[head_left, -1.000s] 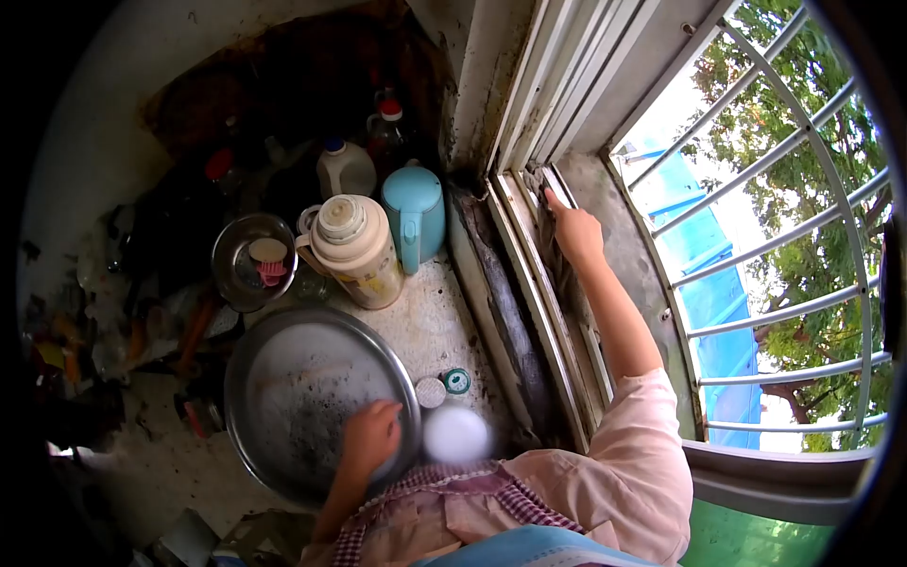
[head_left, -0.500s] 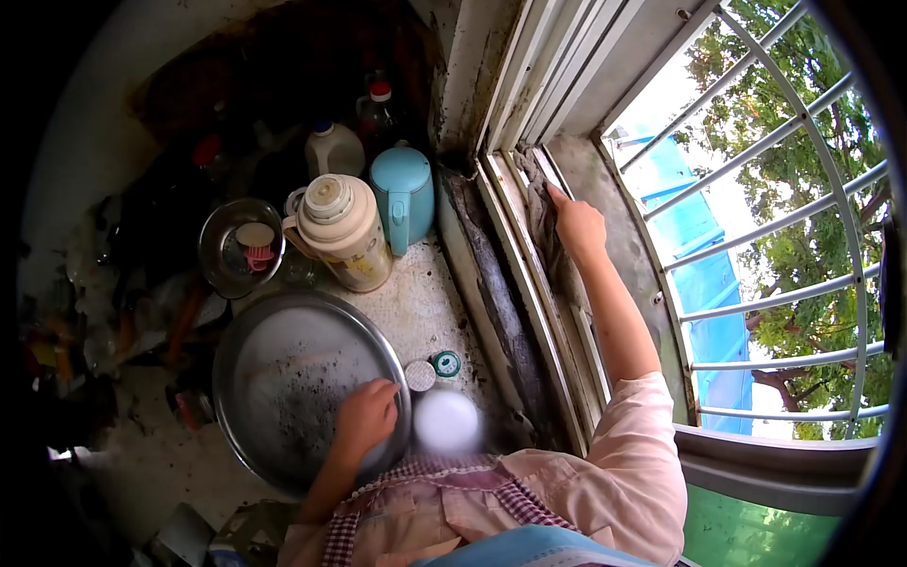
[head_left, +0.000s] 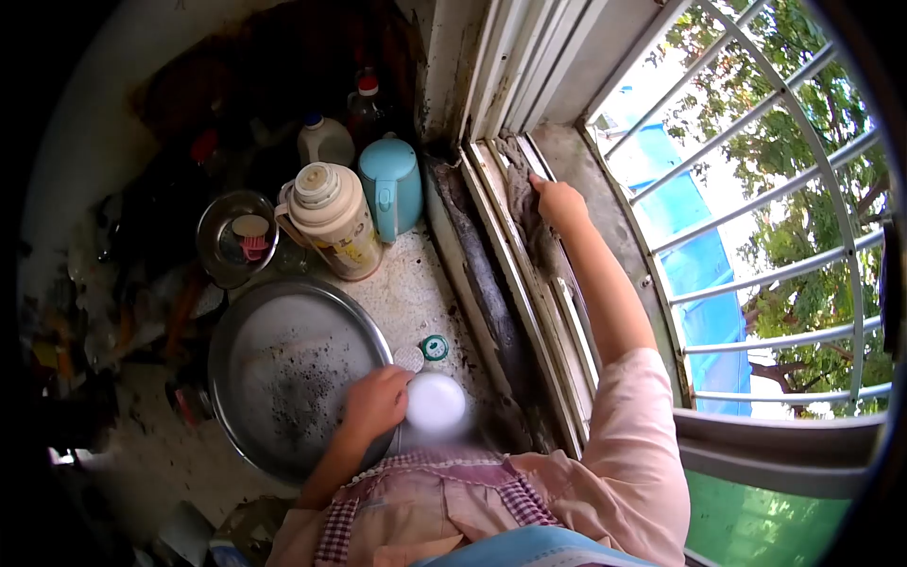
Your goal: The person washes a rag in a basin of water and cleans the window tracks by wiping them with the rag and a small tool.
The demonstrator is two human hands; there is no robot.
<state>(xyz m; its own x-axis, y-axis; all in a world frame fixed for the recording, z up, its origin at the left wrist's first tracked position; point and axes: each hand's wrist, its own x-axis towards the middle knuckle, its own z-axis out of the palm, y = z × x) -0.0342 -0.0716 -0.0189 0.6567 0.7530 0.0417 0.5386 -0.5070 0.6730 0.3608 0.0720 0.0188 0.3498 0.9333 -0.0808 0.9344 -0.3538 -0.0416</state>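
Note:
My right hand [head_left: 559, 204] is at the window track [head_left: 567, 312], its fingers pressed on a crumpled grey cloth [head_left: 525, 203] that lies along the groove. Over the right rim of a large round metal basin [head_left: 283, 369] is my left hand [head_left: 378, 401], its fingers curled together; whether anything is in them is hidden. Cloudy water with dark specks fills the basin. Close beside my left hand are a white round object [head_left: 436, 402], a small whitish disc [head_left: 408, 358] and a green-rimmed lid [head_left: 435, 348].
Behind the basin stand a cream thermos [head_left: 338, 222], a light-blue kettle [head_left: 390, 189], a white jug [head_left: 326, 144] and a red-capped bottle [head_left: 367, 104]. A metal bowl [head_left: 213, 241] holds a pink brush [head_left: 253, 246]. White window bars [head_left: 756, 277] are at the right.
The view has shifted slightly. My left hand has moved right relative to the basin, closer to the white round object. My right hand stays on the cloth, slightly lower along the track.

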